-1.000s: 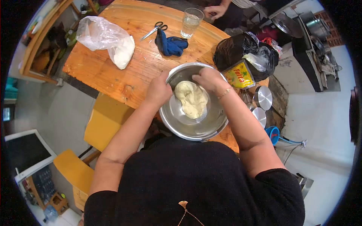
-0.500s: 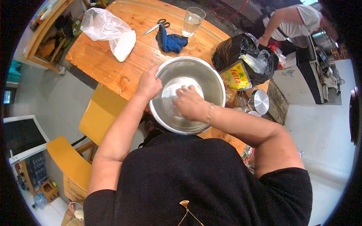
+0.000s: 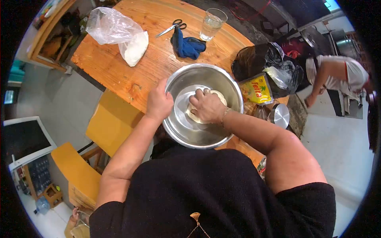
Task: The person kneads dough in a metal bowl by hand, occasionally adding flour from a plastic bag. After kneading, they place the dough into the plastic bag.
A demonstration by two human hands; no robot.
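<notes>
A wide metal bowl [image 3: 180, 131] stands at the table's near edge. Pale dough [image 3: 218, 97] lies on its bottom, partly covered by my right hand [image 3: 208, 106], whose bent fingers press into it. My left hand [image 3: 160, 101] grips the bowl's left rim, thumb toward the inside.
On the wooden table [image 3: 158, 55] are a plastic bag of white powder [image 3: 136, 48], scissors [image 3: 170, 27], a blue cloth [image 3: 188, 47], a glass of water [image 3: 212, 25], a black bag [image 3: 254, 59], a yellow packet [image 3: 257, 89] and a round lid [image 3: 281, 116]. Another person [image 3: 337, 73] bends at the right.
My right hand has come from the bowl's right side down onto the dough. My left hand stays at the left rim. The other person has moved to the right.
</notes>
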